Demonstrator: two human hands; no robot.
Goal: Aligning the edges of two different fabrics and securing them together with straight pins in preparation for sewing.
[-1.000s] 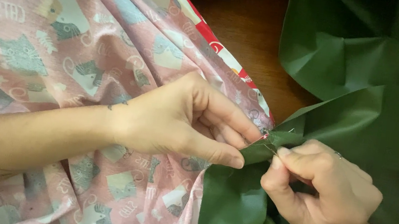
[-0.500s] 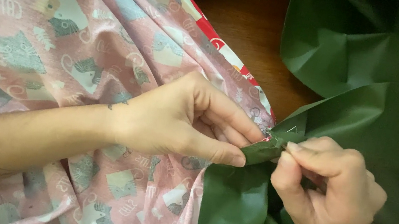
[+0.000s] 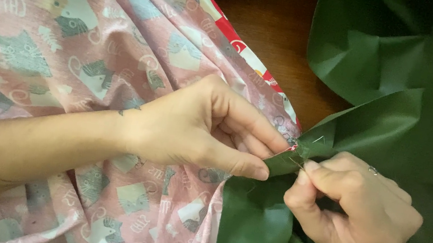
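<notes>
Green fabric (image 3: 393,133) pinched by left hand (image 3: 199,127), right hand (image 3: 352,212) beside, pink fabric (image 3: 71,35) underneath

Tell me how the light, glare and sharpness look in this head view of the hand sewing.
Head view: soft, even light with no hard shadows; the left hand and right hand are sharp where they pinch the seam; the green fabric carries a mild sheen along its folds rather than blown-out glare; the pink printed fabric reads clearly; the wooden table is dim; the needle is too thin to make out well.
</notes>
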